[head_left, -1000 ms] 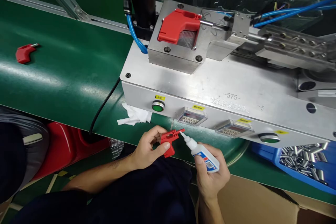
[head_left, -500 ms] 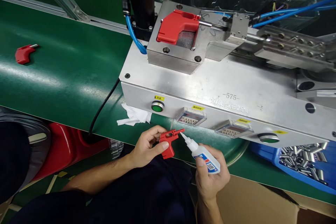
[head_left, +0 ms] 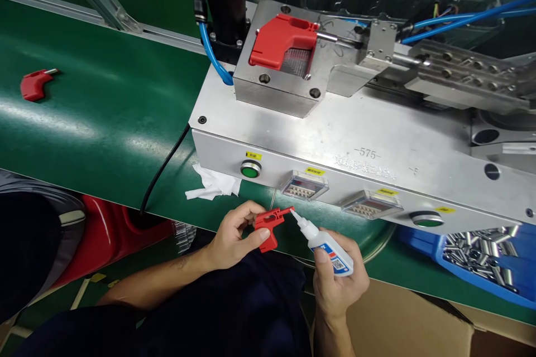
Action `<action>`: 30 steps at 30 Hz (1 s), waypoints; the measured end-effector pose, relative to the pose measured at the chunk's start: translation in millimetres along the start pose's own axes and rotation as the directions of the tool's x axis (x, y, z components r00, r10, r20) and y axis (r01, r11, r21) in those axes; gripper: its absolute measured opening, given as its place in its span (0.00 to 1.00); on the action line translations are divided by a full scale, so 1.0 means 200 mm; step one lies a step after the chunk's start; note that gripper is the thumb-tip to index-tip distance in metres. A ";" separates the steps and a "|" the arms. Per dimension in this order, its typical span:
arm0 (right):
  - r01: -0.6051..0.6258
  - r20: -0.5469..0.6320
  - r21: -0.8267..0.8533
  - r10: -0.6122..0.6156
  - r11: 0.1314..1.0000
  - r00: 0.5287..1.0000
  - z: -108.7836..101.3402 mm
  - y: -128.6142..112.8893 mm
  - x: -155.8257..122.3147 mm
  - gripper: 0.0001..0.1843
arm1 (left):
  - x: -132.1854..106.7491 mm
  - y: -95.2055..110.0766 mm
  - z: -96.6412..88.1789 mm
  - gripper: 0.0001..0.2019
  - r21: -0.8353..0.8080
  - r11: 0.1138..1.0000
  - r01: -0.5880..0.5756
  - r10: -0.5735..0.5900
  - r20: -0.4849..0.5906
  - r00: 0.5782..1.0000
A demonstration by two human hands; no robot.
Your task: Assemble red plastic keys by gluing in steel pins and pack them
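Note:
My left hand (head_left: 237, 237) is closed on a red plastic pistol-shaped handle (head_left: 268, 239), whose thin stem points right. In my right hand (head_left: 341, 279) is a white glue bottle (head_left: 333, 254) with a blue label, tilted so its narrow nozzle meets or nearly meets the tip of the stem. Another red handle (head_left: 278, 42) lies in the metal fixture (head_left: 276, 92), with a steel rod at its right end. A third red handle (head_left: 36, 85) with a short metal pin rests on the green bench at the left.
The machine's front has a green button (head_left: 250, 168), two covered counters and another button (head_left: 427, 218). A white tissue (head_left: 213, 183) lies below it. On the right, a blue bin (head_left: 422, 242) holds many metal tubes. Below is a cardboard box (head_left: 406, 318); a red stool (head_left: 103, 228) stands left.
The bottle has shifted slightly right, and its nozzle now lies at the tip of the stem instead of just below it. My left hand has barely moved.

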State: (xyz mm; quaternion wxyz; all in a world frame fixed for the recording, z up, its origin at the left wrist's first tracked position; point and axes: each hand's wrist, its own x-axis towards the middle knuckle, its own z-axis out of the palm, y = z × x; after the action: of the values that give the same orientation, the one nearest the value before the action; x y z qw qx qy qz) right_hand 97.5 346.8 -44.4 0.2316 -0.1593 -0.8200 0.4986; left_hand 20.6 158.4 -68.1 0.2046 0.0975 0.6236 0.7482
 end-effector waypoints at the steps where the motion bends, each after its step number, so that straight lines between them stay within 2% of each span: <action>1: -0.003 0.005 -0.005 0.003 1.000 1.000 0.00 0.00 0.00 0.11 | 0.00 0.00 0.00 0.13 -0.002 1.000 -0.008 0.008 0.001 1.000; 4: -0.016 0.029 -0.023 0.017 1.000 0.999 0.00 0.00 -0.01 0.13 | 0.00 -0.01 0.00 0.13 0.009 1.000 -0.012 0.012 -0.006 1.000; 10: 0.011 -0.053 0.025 -0.010 1.000 0.999 0.00 0.03 -0.03 0.14 | 0.00 0.00 0.01 0.15 0.023 1.000 0.003 -0.002 -0.020 1.000; 15: -0.034 -0.037 -0.007 0.034 0.999 0.999 -0.01 0.03 -0.04 0.15 | 0.00 0.00 0.01 0.15 0.021 1.000 -0.012 0.013 -0.023 1.000; 26: 0.010 -0.028 0.024 -0.009 1.000 1.000 -0.01 0.01 -0.02 0.11 | -0.01 -0.01 0.00 0.12 0.008 1.000 -0.019 0.019 -0.019 1.000; 30: -0.014 -0.014 -0.001 0.014 1.000 1.000 0.00 -0.01 -0.02 0.12 | 0.00 0.00 0.00 0.13 0.024 1.000 -0.009 0.010 -0.018 1.000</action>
State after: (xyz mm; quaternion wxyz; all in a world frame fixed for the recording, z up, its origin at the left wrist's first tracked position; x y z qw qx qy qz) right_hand 100.9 344.7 -43.5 0.2336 -0.1683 -0.8176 0.4986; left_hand 21.6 159.2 -68.5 0.1941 0.0960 0.6339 0.7425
